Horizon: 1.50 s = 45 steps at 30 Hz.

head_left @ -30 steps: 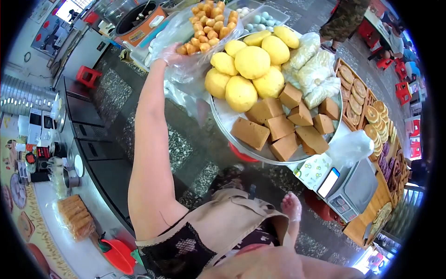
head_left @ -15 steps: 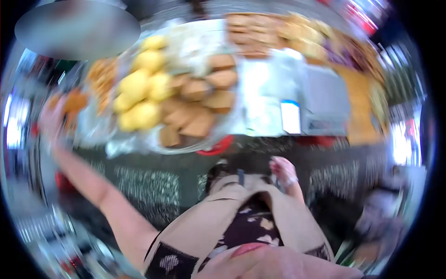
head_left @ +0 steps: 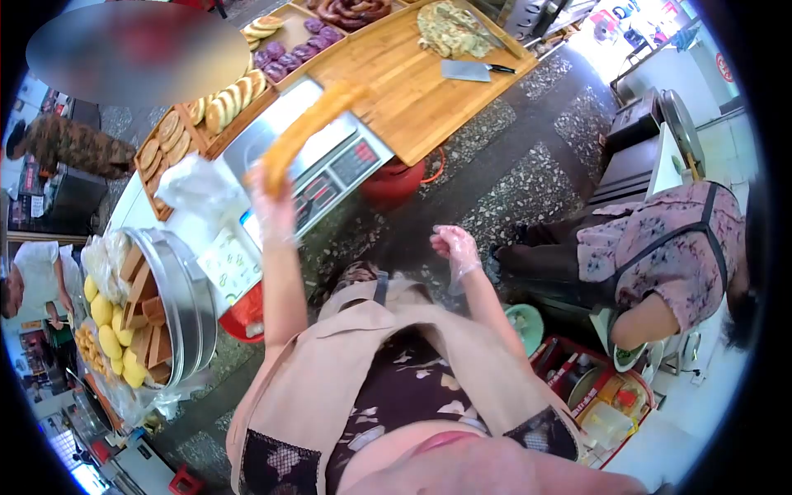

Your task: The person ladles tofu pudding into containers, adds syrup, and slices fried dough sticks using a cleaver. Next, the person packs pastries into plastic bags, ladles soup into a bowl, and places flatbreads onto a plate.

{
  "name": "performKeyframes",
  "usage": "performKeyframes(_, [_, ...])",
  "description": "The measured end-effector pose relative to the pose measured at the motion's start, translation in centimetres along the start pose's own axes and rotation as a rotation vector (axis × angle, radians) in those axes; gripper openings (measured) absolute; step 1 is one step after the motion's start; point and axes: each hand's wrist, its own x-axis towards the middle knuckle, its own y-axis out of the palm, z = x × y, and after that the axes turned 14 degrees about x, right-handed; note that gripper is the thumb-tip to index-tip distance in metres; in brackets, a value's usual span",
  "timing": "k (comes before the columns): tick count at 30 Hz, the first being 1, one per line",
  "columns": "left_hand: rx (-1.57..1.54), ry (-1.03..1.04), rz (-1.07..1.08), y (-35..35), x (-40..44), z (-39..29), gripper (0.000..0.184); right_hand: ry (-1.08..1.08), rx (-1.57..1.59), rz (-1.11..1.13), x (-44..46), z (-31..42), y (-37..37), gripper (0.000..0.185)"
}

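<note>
My left hand (head_left: 274, 210), in a thin clear plastic glove, is closed around one end of a long golden fried dough stick (head_left: 307, 125). The stick slants up and away over a digital scale (head_left: 337, 177), its far end blurred near the wooden board. Whether it touches the scale I cannot tell. My right hand (head_left: 452, 246), also gloved, hangs over the floor with its fingers curled in, and nothing shows in it. A crumpled plastic bag (head_left: 196, 188) and a patterned card or paper (head_left: 228, 266) lie left of my left hand.
A cleaver (head_left: 464, 71) and flatbread (head_left: 452, 31) lie on the wooden board (head_left: 396, 103). Left stands a steamer (head_left: 186, 297) of yellow buns and brown cake. Trays of purple and flat buns (head_left: 231, 103) line the back. Another person (head_left: 660, 247) stands close at right.
My view has swung to the right. My left hand, earlier far left at the fried dough, now holds the dough stick over the scale. My right hand remains low and curled.
</note>
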Motion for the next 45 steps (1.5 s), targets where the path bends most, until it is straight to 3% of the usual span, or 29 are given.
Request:
performKeyframes(1, [-0.293, -0.067, -0.028, 3.8, 0.7, 2.8, 0.022, -0.005, 0.007, -0.002, 1.5, 1.7, -0.4, 0.016])
performKeyframes(3, [-0.349, -0.261, -0.057, 8.7, 6.0, 10.0, 0.031, -0.020, 0.025, 0.014, 4.5, 5.0, -0.3, 0.016])
performKeyframes(7, [-0.250, -0.323, 0.025, 17.6, 12.9, 17.5, 0.030, -0.111, -0.075, 0.140, 12.8, 10.5, 0.1, 0.018])
performKeyframes(8, [-0.119, -0.333, 0.022, 18.8, 14.4, 19.1, 0.048, -0.182, -0.182, 0.163, 16.1, 11.3, -0.4, 0.019])
performKeyframes(9, [-0.138, -0.350, 0.008, 19.8, 15.7, 21.0, 0.048, -0.244, -0.293, 0.187, 19.5, 12.2, -1.0, 0.020])
performKeyframes(10, [0.221, -0.333, -0.242, 20.4, 17.1, 23.5, 0.064, -0.332, -0.416, 0.179, 22.0, 13.7, -1.4, 0.023])
performKeyframes(12, [0.962, -0.072, -0.437, 19.9, 18.8, 27.9, 0.091, -0.677, -0.935, 0.027, 26.8, 17.3, -2.2, 0.021])
performKeyframes(13, [1.303, 0.209, -0.378, 19.4, 18.4, 29.0, 0.101, -0.825, -1.111, -0.071, 29.6, 20.1, -2.0, 0.020])
performKeyframes(15, [1.674, 0.494, -0.160, 22.4, 15.6, 22.6, 0.093, -0.730, -1.652, -0.193, 35.0, 25.2, -2.6, 0.041])
performKeyframes(16, [1.851, 0.451, -0.086, 23.9, 15.8, 21.2, 0.088, -0.746, -1.808, -0.209, 37.3, 27.8, -2.4, 0.047])
performKeyframes(17, [1.897, 0.445, -0.074, 24.5, 16.6, 21.3, 0.086, -0.974, -1.758, -0.208, 42.0, 29.2, -4.2, 0.051])
performKeyframes(18, [1.936, 0.479, -0.058, 24.6, 17.9, 22.0, 0.082, -1.156, -1.955, -0.285, 45.3, 30.7, -4.9, 0.042])
performKeyframes(19, [1.906, 0.464, -0.083, 24.5, 19.2, 23.0, 0.079, -1.094, -1.926, -0.191, 46.6, 32.9, -4.4, 0.045])
performKeyframes(21, [1.935, 0.355, -0.072, 24.6, 21.3, 24.1, 0.076, -0.630, -2.112, 0.026, 48.1, 36.0, -3.6, 0.041])
performKeyframes(23, [1.926, 0.361, -0.070, 24.6, 22.0, 23.9, 0.075, -0.598, -2.068, 0.087, 49.1, 37.8, -2.7, 0.037])
performKeyframes(25, [1.913, 0.319, -0.073, 25.3, 22.1, 23.8, 0.075, -0.376, -2.043, 0.357, 48.9, 39.7, -1.9, 0.031])
performKeyframes(27, [1.915, 0.323, -0.064, 25.2, 21.9, 23.7, 0.074, -0.342, -2.017, 0.495, 49.0, 40.0, -1.8, 0.029])
performKeyframes(29, [1.915, 0.290, -0.086, 25.1, 22.2, 24.1, 0.070, -0.195, -1.720, 0.563, 47.0, 39.1, -1.9, 0.032])
performKeyframes(30, [1.908, 0.249, -0.111, 25.4, 22.0, 24.1, 0.068, -0.214, -1.483, 0.603, 45.3, 39.0, -2.3, 0.034])
performKeyframes(31, [1.953, 0.309, -0.149, 25.5, 22.0, 24.3, 0.067, -0.427, -1.325, 0.633, 45.5, 37.3, -3.6, 0.039])
performKeyframes(34, [1.973, 0.340, -0.250, 26.5, 21.7, 24.5, 0.066, -0.399, -0.957, 0.712, 42.0, 36.4, 1.0, 0.049])
performKeyframes(35, [1.986, 0.258, -0.262, 26.7, 21.8, 24.9, 0.065, -0.409, -0.876, 0.687, 42.4, 34.8, 2.2, 0.042])
performKeyframes(36, [2.003, 0.227, -0.304, 26.9, 21.7, 25.5, 0.065, -0.271, -1.123, 0.499, 41.5, 34.7, 4.6, 0.033])
performKeyframes(37, [2.010, 0.140, -0.308, 27.0, 22.2, 26.1, 0.066, -0.489, -0.950, 0.581, 41.8, 33.5, 6.5, 0.028])
performKeyframes(38, [2.018, 0.080, -0.307, 27.0, 22.4, 26.2, 0.066, -0.731, -1.036, 0.596, 42.5, 32.2, 7.7, 0.025])
performKeyframes(39, [2.033, 0.071, -0.299, 27.1, 22.1, 26.1, 0.066, -0.716, -1.028, 0.596, 42.4, 31.2, 8.1, 0.025])
performKeyframes(41, [2.054, 0.076, -0.288, 26.9, 22.3, 26.2, 0.067, -0.897, -1.275, 0.639, 40.7, 30.5, 10.9, 0.022])
performKeyframes(45, [2.069, 0.153, -0.347, 26.6, 22.3, 26.5, 0.071, -0.759, -1.418, 0.726, 39.5, 28.3, 13.0, 0.017])
